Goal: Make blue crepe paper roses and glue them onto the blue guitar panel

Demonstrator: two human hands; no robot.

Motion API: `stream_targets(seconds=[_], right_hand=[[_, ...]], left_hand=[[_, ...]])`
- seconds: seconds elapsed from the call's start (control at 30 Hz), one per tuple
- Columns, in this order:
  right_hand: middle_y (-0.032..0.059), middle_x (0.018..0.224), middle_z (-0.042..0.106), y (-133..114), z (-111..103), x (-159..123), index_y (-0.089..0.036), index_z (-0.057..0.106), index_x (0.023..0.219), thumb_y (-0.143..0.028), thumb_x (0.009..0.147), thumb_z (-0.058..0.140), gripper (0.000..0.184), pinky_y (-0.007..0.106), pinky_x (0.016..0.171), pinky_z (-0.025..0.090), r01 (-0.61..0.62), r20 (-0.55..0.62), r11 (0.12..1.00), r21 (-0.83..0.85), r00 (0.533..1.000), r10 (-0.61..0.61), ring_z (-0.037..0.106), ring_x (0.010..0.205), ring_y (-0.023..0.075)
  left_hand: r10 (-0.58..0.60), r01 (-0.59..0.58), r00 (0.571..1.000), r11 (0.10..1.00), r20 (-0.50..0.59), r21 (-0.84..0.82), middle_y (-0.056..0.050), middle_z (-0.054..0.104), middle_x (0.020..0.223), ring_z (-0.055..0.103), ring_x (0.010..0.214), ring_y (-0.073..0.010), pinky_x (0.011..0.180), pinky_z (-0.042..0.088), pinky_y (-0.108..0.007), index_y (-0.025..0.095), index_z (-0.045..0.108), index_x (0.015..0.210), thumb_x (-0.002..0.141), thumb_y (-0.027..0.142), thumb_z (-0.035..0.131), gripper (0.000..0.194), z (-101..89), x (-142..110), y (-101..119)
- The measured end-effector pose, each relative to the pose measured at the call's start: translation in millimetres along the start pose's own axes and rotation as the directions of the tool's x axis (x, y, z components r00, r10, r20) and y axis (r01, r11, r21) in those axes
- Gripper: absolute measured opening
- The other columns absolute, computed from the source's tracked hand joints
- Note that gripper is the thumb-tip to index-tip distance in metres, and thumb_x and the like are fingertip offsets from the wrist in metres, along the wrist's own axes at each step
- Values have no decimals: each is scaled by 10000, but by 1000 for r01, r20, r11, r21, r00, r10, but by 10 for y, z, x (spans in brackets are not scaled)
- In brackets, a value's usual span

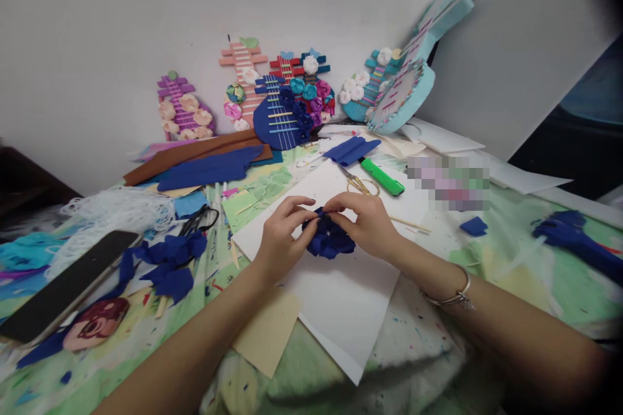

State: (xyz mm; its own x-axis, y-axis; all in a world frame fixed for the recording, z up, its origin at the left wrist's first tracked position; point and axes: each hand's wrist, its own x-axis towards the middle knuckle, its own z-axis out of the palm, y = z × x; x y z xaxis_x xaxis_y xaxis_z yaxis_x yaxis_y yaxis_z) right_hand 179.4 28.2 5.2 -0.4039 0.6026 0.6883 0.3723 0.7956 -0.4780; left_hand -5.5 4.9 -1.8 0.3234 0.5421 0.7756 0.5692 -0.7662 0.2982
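Observation:
Above a white paper sheet (pixel 348 318), a dark blue crepe-paper flower (pixel 331 243) is held between my two hands. My left hand (pixel 287 230) pinches its upper left edge with thumb and forefinger. On the upper right edge, my right hand (pixel 365 220) does the same; a bracelet circles that wrist. The fingertips of both hands come close together at the flower's top. Just beyond the right hand lie gold-handled scissors (pixel 363 186) and a green utility knife (pixel 383 177). A thin wooden stick (pixel 409 225) rests beside the right wrist.
Several decorated paper guitars, among them a blue one (pixel 276 118), lean against the wall. A dark phone (pixel 73 285), blue paper scraps (pixel 170 266) and white string (pixel 117 220) lie left. At right sits a blue glue gun (pixel 579 240). Folded blue crepe paper (pixel 351 150) lies behind.

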Motion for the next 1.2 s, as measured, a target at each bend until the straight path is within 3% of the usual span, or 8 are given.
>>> stream_targets(seconds=[0.13, 0.3, 0.63, 0.87, 1.2], right_hand=[[27, 818, 697, 3, 8, -3, -174, 641, 896, -48, 809, 544, 181, 276, 703, 485, 6, 5, 1000, 2, 1000, -6, 635, 762, 153], [47, 852, 693, -12, -4, 4, -173, 643, 938, -76, 854, 516, 181, 296, 723, 487, 98, 41, 995, -35, 994, -96, 623, 801, 164], [37, 783, 662, -29, -26, -1, -183, 614, 859, -88, 864, 500, 148, 286, 692, 464, 89, -4, 994, -63, 996, -90, 591, 753, 159], [44, 820, 667, -56, -23, -6, -186, 603, 863, -73, 866, 477, 169, 285, 712, 478, 89, -23, 996, -31, 996, -89, 602, 775, 155], [48, 843, 681, -63, 1, -19, -181, 606, 875, -84, 871, 486, 155, 275, 729, 492, 86, -11, 996, -25, 996, -87, 623, 796, 150]], left_hand=[[82, -83, 997, 993, 17, 81, -115, 579, 1092, 631, 791, -137, 760, 520, -300, 161, 608, 910, 885, 119, 502, 116, 20, -41, -18], [107, -112, 992, 991, 70, 74, -139, 557, 1108, 613, 812, -141, 771, 509, -297, 136, 585, 929, 887, 83, 469, 134, 17, -37, -27], [-54, 54, 998, 998, 12, 20, -106, 602, 1057, 586, 1024, -220, 860, 491, -357, 174, 563, 842, 802, 124, 594, 70, -16, 4, 19], [-42, 42, 999, 999, -27, -15, -112, 587, 1079, 634, 829, -159, 822, 503, -341, 155, 620, 807, 803, 124, 610, 32, -1, 13, -8], [-189, 188, 982, 969, 10, -163, -120, 608, 1061, 644, 829, -155, 816, 503, -325, 146, 655, 760, 788, 111, 606, 66, 12, 12, 26]])
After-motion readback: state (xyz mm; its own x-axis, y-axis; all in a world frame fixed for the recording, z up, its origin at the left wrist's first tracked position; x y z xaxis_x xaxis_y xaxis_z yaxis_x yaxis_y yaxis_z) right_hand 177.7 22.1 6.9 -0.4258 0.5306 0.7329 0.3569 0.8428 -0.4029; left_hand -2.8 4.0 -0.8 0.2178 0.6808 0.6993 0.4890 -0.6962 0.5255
